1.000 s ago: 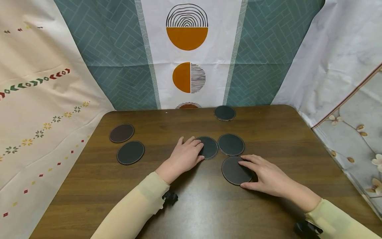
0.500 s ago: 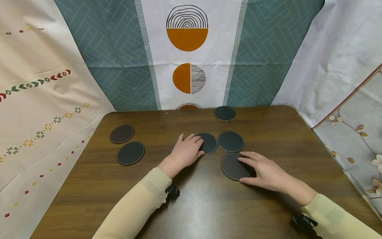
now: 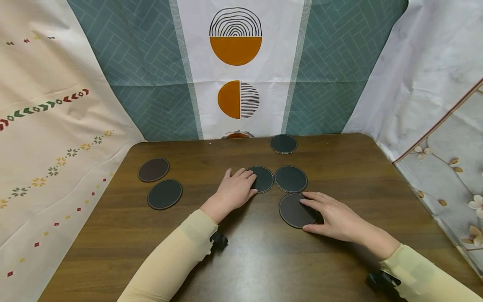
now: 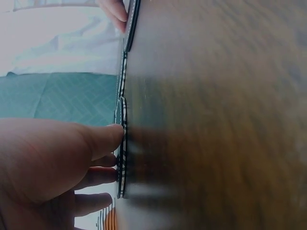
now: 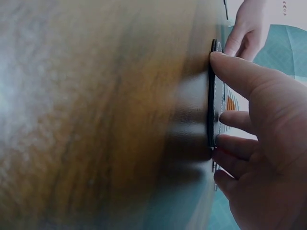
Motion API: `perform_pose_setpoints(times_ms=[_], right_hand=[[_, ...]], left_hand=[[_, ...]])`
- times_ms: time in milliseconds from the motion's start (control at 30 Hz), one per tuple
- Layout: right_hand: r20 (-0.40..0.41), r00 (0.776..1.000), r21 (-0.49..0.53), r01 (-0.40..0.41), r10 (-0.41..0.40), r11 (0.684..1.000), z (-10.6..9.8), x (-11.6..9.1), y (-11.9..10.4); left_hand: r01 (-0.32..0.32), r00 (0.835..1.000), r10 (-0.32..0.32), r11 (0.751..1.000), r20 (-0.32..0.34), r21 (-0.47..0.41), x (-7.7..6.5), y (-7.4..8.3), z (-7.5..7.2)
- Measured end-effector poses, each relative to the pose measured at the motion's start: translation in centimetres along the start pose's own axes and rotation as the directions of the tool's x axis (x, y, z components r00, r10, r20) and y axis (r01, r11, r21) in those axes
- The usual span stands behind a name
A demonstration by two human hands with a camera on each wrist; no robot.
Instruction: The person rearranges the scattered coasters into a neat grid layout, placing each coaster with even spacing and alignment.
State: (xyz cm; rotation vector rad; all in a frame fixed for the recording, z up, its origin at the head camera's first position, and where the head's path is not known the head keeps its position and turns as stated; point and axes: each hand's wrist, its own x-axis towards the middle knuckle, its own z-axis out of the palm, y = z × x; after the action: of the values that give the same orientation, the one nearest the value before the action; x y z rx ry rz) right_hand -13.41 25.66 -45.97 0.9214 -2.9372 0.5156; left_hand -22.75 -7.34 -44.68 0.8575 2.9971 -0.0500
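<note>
The left hand (image 3: 233, 191) pinched a black round coaster (image 3: 265, 180) by its rim, from the 9 o'clock side. The right hand (image 3: 334, 217) pinched a dark grey round coaster (image 3: 292, 211) from the 3 o'clock side. A third coaster (image 3: 291, 179) lay just beside both, at 12 o'clock from the grey one, on the wooden table (image 3: 109, 239).

- The left hand (image 3: 235, 191) and right hand (image 3: 333, 217) are bare.
- A long left sleeve of pale cream-yellow fabric (image 3: 170, 260) ends in a wavy-edged, faintly greenish cuff (image 3: 197, 230).
- A right sleeve of matching fabric (image 3: 434, 272) looks greenish near its end.
- A blocky black device (image 3: 219, 242) sits beneath the left cuff.
- A similar black device (image 3: 377, 282) sits below the right sleeve, its details too dark to tell.
</note>
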Motion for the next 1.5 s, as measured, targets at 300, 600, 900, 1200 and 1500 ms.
perform_pose_setpoints(times_ms=[300, 600, 900, 1200, 1500], right_hand=[[0.021, 1.0, 0.01, -0.011, 0.011, 1.0, -0.2, 0.0, 0.0], [-0.011, 0.999, 0.025, -0.037, 0.037, 0.999, -0.6, 0.1, 0.2], [-0.065, 0.996, 0.0, -0.053, 0.053, 0.999, -1.6, 1.0, 1.2], [-0.085, 0.996, -0.046, 0.017, -0.021, 0.999, -1.6, 2.2, 1.3], [-0.069, 0.993, -0.059, 0.092, -0.096, 0.994, -1.3, 2.2, 0.6]], left_hand=[[0.003, 1.0, -0.003, 1.0, 0.003, -0.002, -0.1, 0.1, 0.0], [0.013, 1.0, -0.012, 0.999, 0.028, -0.034, -0.5, -0.1, -0.1], [-0.011, 0.998, 0.01, 1.0, -0.059, -0.024, -1.3, -0.5, -0.3], [-0.025, 0.995, 0.024, 1.0, -0.096, -0.013, -2.3, -0.7, -0.4], [-0.018, 0.996, 0.016, 0.999, -0.091, -0.026, -3.5, -1.6, -0.7]])
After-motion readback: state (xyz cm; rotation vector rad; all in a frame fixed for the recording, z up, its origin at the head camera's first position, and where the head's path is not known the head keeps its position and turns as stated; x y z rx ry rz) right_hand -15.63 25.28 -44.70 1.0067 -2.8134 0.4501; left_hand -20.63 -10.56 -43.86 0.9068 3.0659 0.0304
